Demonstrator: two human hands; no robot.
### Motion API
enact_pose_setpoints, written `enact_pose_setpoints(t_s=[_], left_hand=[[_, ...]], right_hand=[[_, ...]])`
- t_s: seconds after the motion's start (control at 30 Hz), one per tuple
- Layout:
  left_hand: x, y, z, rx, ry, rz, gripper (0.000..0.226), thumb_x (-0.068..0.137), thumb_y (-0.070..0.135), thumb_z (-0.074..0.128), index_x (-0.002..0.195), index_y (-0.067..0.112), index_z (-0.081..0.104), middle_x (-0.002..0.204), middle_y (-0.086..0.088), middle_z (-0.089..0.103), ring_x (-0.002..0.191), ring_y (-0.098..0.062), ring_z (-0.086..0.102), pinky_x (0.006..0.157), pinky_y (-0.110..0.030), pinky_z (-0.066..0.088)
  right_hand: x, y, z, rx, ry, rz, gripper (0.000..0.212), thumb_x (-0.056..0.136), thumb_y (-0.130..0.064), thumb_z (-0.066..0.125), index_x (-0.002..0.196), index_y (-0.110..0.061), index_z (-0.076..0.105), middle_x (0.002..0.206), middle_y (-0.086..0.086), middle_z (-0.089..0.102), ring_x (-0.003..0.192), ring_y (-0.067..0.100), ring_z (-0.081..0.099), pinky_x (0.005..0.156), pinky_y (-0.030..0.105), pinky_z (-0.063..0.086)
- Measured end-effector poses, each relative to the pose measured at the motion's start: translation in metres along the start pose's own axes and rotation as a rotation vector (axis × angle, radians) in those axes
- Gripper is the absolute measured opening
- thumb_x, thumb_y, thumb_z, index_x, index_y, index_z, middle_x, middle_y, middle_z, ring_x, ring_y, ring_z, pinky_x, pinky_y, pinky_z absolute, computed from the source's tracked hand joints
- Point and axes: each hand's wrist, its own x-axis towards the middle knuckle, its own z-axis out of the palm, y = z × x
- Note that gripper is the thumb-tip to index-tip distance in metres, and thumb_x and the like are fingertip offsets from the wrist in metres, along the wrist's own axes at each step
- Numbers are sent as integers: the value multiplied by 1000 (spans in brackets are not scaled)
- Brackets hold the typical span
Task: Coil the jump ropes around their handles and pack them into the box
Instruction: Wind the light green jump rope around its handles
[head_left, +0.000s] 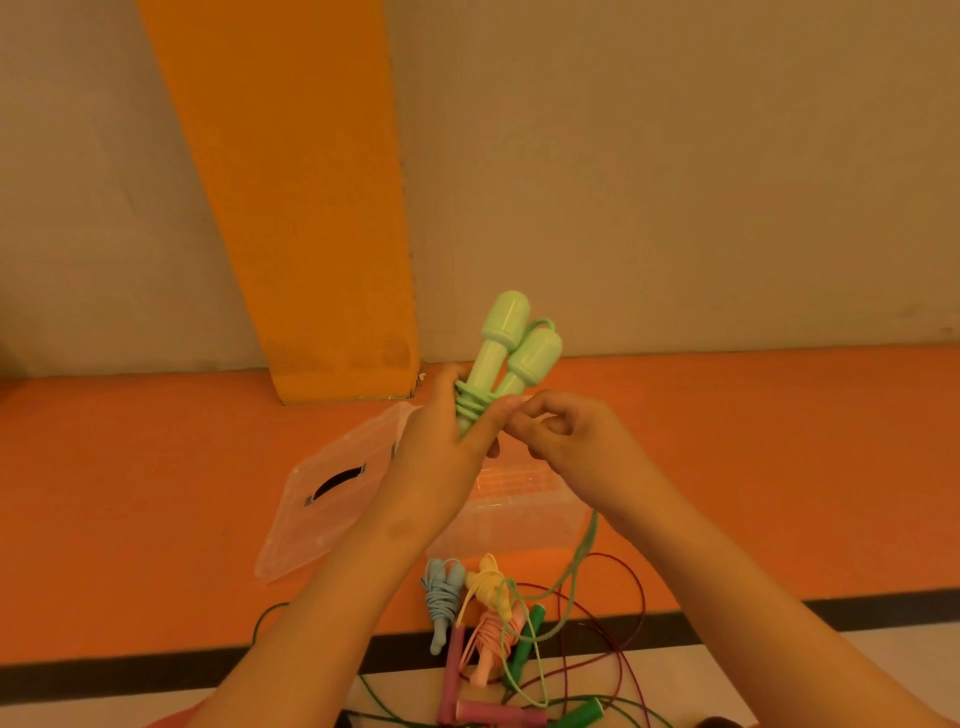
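Note:
My left hand (441, 441) grips the two light green jump rope handles (511, 345) side by side, their round caps pointing up. A few turns of light green cord (474, 402) wrap the shafts just above my fingers. My right hand (566, 436) pinches that cord right beside the handles. The loose cord (584, 545) hangs down from under my right hand to the floor. The clear plastic box (519, 519) stands open below my hands, partly hidden by them.
The clear lid (327, 514) with a dark handle lies left of the box. In front of the box lie coiled blue (441, 597), yellow (488, 582) and pink (488, 639) ropes, dark green handles (527, 644), magenta handles (452, 670) and loose dark red cord (628, 618).

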Motion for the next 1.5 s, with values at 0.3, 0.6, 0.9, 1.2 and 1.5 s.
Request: enact_pose_setpoints(t_s=[0.3,0.6,0.9,1.2,1.5], left_hand=[[0,-1,-6,-115,-3,-42,11,97,23,53,105,20,48,72,-5,57,45,-13,37,42,-25,31],[-5,-25,-7,125,-56,-98,18,93,31,58,107,24,49,76,-3,66,44,-3,45,51,-29,37],[-2,-26,-4,234,-292,-230,27,87,37,65,99,16,52,58,6,55,40,-3,39,42,-19,32],[-7,-13,-3,373,-530,-239,37,83,46,67,107,18,62,68,3,58,48,-4,48,43,-17,36],[-5,-11,-22,376,-620,-220,12,89,30,65,100,24,64,58,9,54,48,-6,47,43,-19,37]], right_hand=[[8,4,-9,-181,-56,-29,18,84,-40,68,82,-22,68,51,-3,47,45,9,39,50,27,33],[5,-6,-35,-636,-312,190,24,91,-33,63,89,-9,65,60,1,61,39,3,52,43,15,42],[10,-14,-37,-876,-40,-287,10,84,-30,66,89,-21,65,90,-3,62,88,21,59,69,36,44],[14,2,-21,-530,-277,-426,4,80,-14,73,83,-12,72,79,-12,56,71,-5,51,67,13,37],[14,4,-15,-465,-249,-360,13,73,-29,80,80,-23,72,75,-6,61,72,5,51,66,26,42]])
